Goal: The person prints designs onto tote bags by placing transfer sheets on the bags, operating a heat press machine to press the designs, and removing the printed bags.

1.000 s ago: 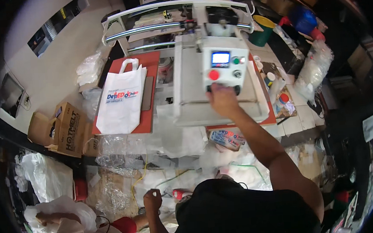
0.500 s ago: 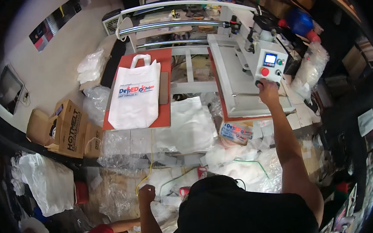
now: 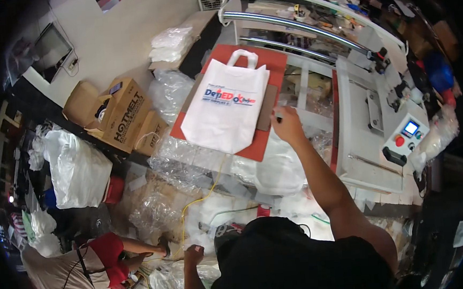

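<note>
A white handled bag (image 3: 222, 126) with a blue and red print lies flat on a red board (image 3: 256, 154), over a brownish pad (image 3: 267, 112). My right hand (image 3: 286, 123) reaches beside the bag's right side, fingers slightly bent and apart, with nothing clearly held. My left hand (image 3: 193, 255) is low near my body with curled fingers, their contents hidden. To the right stands a white press (image 3: 367, 170) with a control box (image 3: 410, 132) and black handle (image 3: 393, 155).
Metal rails (image 3: 293, 22) span the back. Cardboard boxes (image 3: 125, 117) and stacked white packs (image 3: 171, 44) sit at left. Another person (image 3: 71, 271) bends at lower left. Plastic wrap (image 3: 166, 165) and a yellow cable (image 3: 192, 201) lie below the board.
The press head slid rightward. My right hand then left its handle and moved left to beside the bag. The view has turned, and more of the other person shows at lower left.
</note>
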`<control>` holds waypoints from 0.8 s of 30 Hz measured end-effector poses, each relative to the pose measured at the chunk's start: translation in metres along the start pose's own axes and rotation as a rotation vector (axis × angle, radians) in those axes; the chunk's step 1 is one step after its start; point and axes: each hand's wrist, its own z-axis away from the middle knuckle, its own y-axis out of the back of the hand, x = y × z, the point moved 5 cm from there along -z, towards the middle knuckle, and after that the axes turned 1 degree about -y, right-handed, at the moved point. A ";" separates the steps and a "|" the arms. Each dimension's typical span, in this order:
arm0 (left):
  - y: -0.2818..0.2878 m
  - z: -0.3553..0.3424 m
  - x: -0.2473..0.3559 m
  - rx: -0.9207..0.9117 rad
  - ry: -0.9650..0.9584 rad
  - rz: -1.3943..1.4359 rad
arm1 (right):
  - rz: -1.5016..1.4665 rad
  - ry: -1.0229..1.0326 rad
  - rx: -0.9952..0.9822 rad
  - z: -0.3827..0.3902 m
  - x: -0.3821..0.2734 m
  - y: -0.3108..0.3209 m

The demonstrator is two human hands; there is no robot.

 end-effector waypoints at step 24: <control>0.121 -0.261 -0.184 -0.145 0.030 0.061 | 0.801 -0.376 -0.536 -0.114 0.132 -0.174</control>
